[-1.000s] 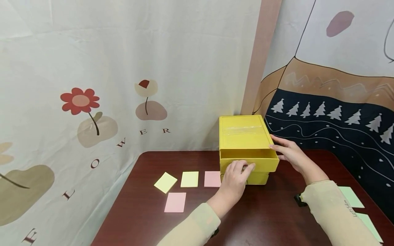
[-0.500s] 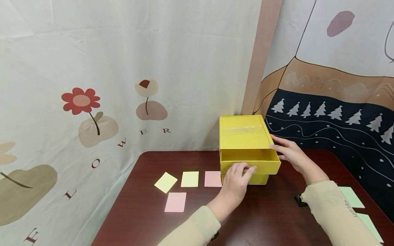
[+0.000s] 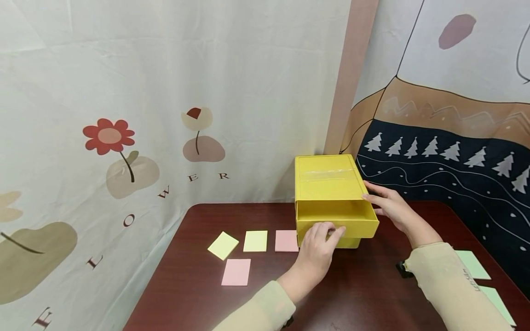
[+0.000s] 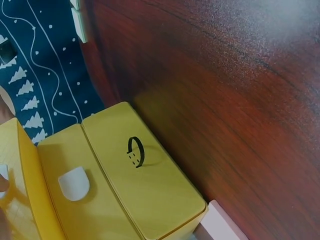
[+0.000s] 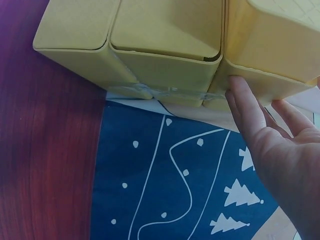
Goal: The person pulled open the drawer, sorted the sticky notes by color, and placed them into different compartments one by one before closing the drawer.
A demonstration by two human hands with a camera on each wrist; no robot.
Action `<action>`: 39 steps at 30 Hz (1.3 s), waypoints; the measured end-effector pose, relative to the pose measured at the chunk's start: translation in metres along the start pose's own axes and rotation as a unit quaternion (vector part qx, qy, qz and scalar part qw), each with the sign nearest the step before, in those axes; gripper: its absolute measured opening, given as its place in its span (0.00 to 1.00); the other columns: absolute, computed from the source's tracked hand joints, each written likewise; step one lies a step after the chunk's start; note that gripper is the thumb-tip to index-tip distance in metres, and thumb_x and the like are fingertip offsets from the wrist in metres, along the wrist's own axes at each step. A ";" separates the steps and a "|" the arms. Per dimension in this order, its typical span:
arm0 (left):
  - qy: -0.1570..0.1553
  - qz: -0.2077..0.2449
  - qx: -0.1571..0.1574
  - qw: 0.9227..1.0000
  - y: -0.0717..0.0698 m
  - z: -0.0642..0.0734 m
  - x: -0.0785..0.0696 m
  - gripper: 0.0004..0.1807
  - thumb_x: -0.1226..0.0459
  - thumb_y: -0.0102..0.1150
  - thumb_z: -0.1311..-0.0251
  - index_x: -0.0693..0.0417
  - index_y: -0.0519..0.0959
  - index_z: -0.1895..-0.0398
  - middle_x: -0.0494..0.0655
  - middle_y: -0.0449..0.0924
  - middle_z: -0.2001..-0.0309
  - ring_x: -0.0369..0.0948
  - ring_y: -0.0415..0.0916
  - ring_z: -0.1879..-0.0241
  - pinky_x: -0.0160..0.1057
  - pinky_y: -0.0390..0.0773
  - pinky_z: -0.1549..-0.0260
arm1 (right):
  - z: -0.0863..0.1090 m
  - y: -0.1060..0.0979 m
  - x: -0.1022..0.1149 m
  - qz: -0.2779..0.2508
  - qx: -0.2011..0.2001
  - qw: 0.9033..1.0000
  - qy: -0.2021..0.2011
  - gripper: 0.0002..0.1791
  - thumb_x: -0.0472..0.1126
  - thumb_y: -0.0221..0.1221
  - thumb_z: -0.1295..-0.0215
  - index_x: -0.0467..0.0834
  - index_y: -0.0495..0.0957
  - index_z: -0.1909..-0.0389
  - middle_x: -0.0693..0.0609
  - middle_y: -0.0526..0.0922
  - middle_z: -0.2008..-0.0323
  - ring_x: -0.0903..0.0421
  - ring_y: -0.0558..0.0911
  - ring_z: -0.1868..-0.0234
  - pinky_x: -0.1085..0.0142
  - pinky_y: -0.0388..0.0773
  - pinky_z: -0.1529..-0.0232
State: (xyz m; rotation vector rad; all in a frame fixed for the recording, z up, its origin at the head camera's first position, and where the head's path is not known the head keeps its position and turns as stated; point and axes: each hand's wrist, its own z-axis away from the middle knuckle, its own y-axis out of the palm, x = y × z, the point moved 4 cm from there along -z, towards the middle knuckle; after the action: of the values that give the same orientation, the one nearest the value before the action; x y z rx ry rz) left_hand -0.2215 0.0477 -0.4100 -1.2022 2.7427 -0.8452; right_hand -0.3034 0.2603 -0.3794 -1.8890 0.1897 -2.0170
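A yellow three-tier drawer box (image 3: 325,177) stands on the dark red-brown table, its top drawer (image 3: 360,228) pulled partly out. My left hand (image 3: 316,248) is at that drawer's front, fingers curled. In the left wrist view its fingertips pinch a white pull tab (image 4: 3,171) at the left edge. Below it, the middle drawer has a white rounded tab (image 4: 75,184) and the lowest drawer a black loop handle (image 4: 140,151); both look closed. My right hand (image 3: 391,209) rests extended fingers (image 5: 245,102) against the box's right side.
Left of the box lie two yellow sticky-note pads (image 3: 222,245) and two pink pads (image 3: 236,272). Green pads (image 3: 473,265) lie by the table's right edge. A printed cloth (image 3: 248,92) hangs behind the box. Clear tape (image 5: 175,92) runs along the box's side.
The top drawer has slid further out toward me, with my left hand moving slightly down with it. The right hand has stayed at the box's side.
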 end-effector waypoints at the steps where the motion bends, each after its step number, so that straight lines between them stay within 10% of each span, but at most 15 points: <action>1: 0.002 -0.001 -0.003 1.000 -0.001 0.000 0.000 0.12 0.68 0.52 0.39 0.48 0.83 0.57 0.45 0.76 0.62 0.38 0.73 0.63 0.29 0.75 0.66 | 0.000 0.000 0.000 0.001 0.000 1.000 0.000 0.42 0.59 0.51 0.33 0.48 0.45 0.25 0.40 0.45 0.26 0.35 0.64 0.34 0.46 0.70 0.41; 10: 0.015 -0.002 -0.018 1.000 -0.018 -0.008 -0.004 0.12 0.69 0.50 0.37 0.50 0.84 0.60 0.45 0.76 0.64 0.38 0.73 0.65 0.27 0.74 0.68 | -0.001 0.000 0.000 0.003 -0.002 1.000 0.002 0.42 0.58 0.51 0.33 0.47 0.45 0.25 0.40 0.46 0.26 0.36 0.64 0.34 0.46 0.70 0.41; 39: 0.004 0.005 -0.008 1.000 -0.007 0.007 -0.008 0.15 0.71 0.59 0.46 0.49 0.82 0.56 0.46 0.75 0.60 0.40 0.74 0.61 0.31 0.76 0.61 | 0.000 0.000 0.000 0.001 -0.003 1.000 0.000 0.42 0.59 0.51 0.33 0.47 0.45 0.25 0.39 0.46 0.26 0.36 0.64 0.35 0.47 0.70 0.42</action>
State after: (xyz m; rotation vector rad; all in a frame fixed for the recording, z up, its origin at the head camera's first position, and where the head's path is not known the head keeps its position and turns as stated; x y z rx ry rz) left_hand -0.2091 0.0458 -0.4142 -1.1898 2.7636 -0.8314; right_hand -0.3033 0.2605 -0.3795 -1.8919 0.1979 -2.0173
